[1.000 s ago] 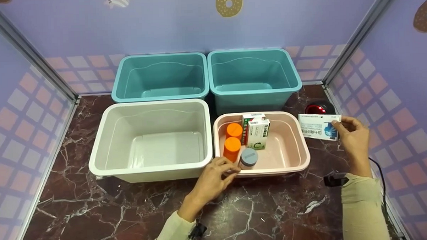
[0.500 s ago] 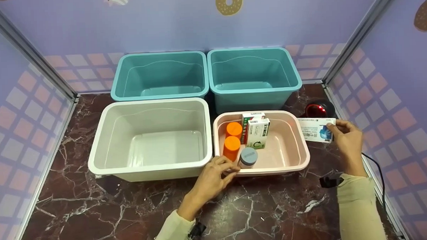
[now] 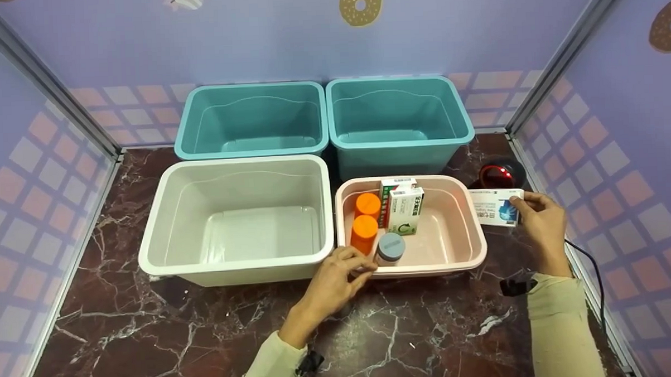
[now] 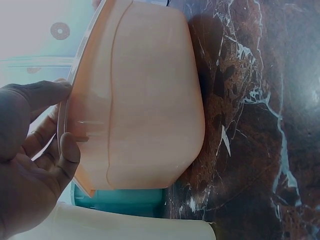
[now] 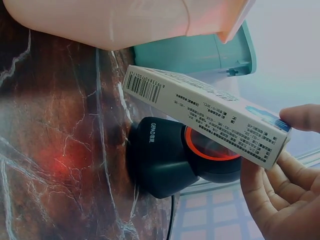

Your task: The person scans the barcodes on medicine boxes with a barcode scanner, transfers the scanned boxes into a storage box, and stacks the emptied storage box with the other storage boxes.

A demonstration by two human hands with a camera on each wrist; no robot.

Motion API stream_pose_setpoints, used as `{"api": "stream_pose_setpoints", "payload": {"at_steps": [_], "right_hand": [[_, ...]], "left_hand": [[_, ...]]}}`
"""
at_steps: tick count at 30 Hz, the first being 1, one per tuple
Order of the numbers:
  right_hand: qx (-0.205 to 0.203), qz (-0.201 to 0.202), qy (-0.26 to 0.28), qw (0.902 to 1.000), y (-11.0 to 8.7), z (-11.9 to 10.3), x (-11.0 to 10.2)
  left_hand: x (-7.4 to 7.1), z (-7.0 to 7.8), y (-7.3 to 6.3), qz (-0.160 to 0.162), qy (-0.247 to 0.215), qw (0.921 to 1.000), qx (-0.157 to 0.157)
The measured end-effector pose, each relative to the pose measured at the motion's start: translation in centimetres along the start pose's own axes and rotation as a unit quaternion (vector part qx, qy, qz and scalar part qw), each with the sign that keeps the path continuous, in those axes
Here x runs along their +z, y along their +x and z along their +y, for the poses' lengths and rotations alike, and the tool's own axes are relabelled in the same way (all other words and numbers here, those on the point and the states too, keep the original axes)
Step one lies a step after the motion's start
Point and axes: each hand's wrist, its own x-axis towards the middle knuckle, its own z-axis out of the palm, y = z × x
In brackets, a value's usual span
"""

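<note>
My right hand pinches one end of a flat white and blue medicine box, thumb on top and fingers beneath. In the right wrist view the medicine box shows a barcode at its far end, in front of a black barcode scanner with a glowing red ring. My left hand grips the near left rim of the pink bin, its thumb and fingers on either side. Inside that bin stand two orange-capped bottles, a grey-capped bottle and two upright medicine boxes.
A white bin stands left of the pink one, close beside it. Two teal bins line the back wall. The scanner's black cable runs along the right wall. Dark marbled tabletop lies in front.
My right hand has moved the medicine box left and slightly nearer, so its left end now reaches the pink bin's right rim in the head view. My left hand stays put on the rim.
</note>
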Motion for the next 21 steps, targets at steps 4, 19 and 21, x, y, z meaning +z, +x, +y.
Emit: {"api": "stream_pose_setpoints", "payload": {"at_steps": [4,19,21], "right_hand": [[-0.001,0.001,0.003,1.0,-0.1,0.0,0.0],[-0.007,0.001,0.023,0.9997,-0.1,-1.4,-0.5],[-0.01,0.002,0.019,0.9998,0.0,-1.7,-0.6]], "left_hand": [[0.0,0.0,0.0,0.002,0.002,1.0,0.003],[0.1,-0.2,0.0,0.005,-0.004,1.0,0.004],[0.1,-0.1,0.0,0.003,-0.006,1.0,0.001]]}}
